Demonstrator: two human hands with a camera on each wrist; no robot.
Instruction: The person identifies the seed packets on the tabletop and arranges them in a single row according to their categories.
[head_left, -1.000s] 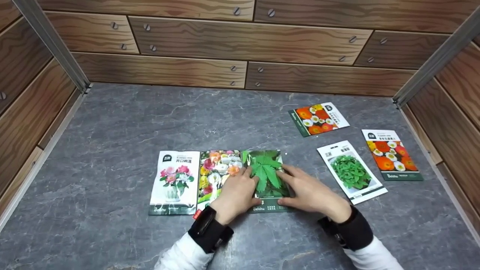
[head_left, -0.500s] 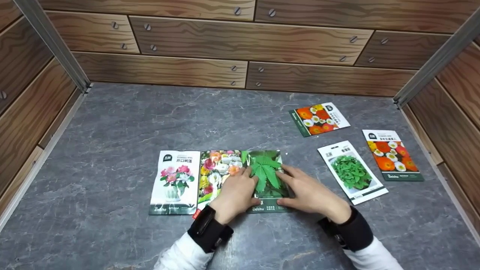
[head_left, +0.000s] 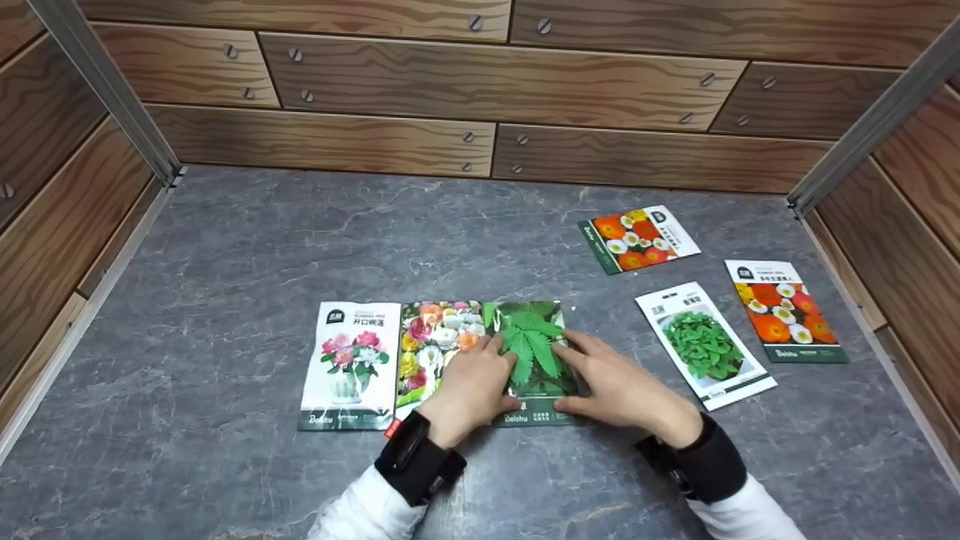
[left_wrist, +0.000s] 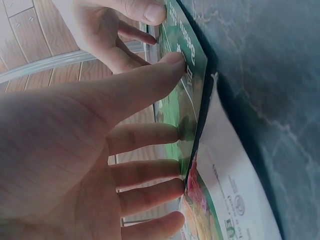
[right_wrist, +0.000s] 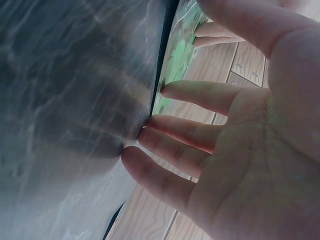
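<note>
A green seed packet with a leaf picture (head_left: 531, 356) lies flat at the right end of a row of three. My left hand (head_left: 476, 386) rests over its left side and the neighbouring mixed-flower seed packet (head_left: 431, 341), partly hiding both. In the left wrist view the thumb and straight fingertips touch the packets. My right hand (head_left: 619, 382) touches the leaf packet's right edge, thumb at its lower corner; the right wrist view has straight, spread fingers (right_wrist: 200, 97), some on the table. At the row's left end lies a white seed packet with a flower vase (head_left: 351, 367).
To the right lie a white seed packet with a green plant (head_left: 705, 345) and an orange-flower seed packet (head_left: 785, 311). A similar orange-flower packet (head_left: 637, 240) lies farther back, turned sideways. Wood-patterned walls (head_left: 487, 82) bound the grey marbled table (head_left: 337, 232).
</note>
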